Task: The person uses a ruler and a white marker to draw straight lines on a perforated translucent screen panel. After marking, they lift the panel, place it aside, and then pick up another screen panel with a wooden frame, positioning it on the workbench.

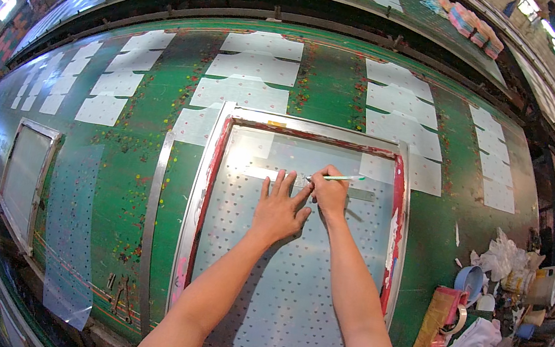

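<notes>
A metal-framed printing screen (397, 213) with red-taped edges and a dotted mesh lies on the long green table (127, 172). My left hand (280, 206) rests flat on the mesh, fingers spread. Just to its right, my right hand (329, 190) grips a thin green-and-white pen (345, 178), its tip touching the mesh near my left fingertips. A strip of clear tape (360, 194) runs across the mesh beside the hands.
White cut fabric pieces (254, 66) lie in rows along the table. A second smaller screen frame (25, 179) sits at the left. At the right are a blue bowl (470, 280), a tape roll (460, 319), rags and plastic bags (502, 257).
</notes>
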Demonstrator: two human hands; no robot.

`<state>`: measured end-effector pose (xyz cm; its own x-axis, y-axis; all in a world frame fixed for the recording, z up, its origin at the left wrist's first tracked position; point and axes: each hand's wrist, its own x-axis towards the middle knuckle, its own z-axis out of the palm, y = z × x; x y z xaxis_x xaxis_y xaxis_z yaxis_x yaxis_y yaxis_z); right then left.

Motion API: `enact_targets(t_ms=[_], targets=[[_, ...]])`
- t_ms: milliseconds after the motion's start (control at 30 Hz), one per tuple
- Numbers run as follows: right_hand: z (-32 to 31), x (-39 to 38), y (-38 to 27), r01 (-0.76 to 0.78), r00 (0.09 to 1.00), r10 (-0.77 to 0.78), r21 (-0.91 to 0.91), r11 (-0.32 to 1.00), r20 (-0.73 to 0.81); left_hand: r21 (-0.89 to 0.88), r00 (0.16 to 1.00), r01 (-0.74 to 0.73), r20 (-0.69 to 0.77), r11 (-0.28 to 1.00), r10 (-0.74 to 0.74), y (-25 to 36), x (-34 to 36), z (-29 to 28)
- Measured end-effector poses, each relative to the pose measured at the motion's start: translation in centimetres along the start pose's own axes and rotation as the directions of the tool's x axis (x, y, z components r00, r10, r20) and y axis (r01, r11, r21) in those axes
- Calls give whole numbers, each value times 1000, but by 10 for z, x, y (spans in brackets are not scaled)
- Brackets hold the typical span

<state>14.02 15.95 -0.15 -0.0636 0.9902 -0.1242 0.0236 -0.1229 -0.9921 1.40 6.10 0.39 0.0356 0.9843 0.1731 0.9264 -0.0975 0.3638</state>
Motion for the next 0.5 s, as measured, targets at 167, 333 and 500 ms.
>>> enact_targets(t_ms=[167,333,500], targets=[[0,1,0,4,1000,-3,-16,1000,4,29,1000,-8,11,1000,8,0,0,1],[0,1,1,-45,999,44,18,999,21,2,1000,-11,-9,1000,11,1,0,2],[3,0,-1,-69,997,67,33,997,44,8,1000,-11,-7,1000,11,0,0,2]])
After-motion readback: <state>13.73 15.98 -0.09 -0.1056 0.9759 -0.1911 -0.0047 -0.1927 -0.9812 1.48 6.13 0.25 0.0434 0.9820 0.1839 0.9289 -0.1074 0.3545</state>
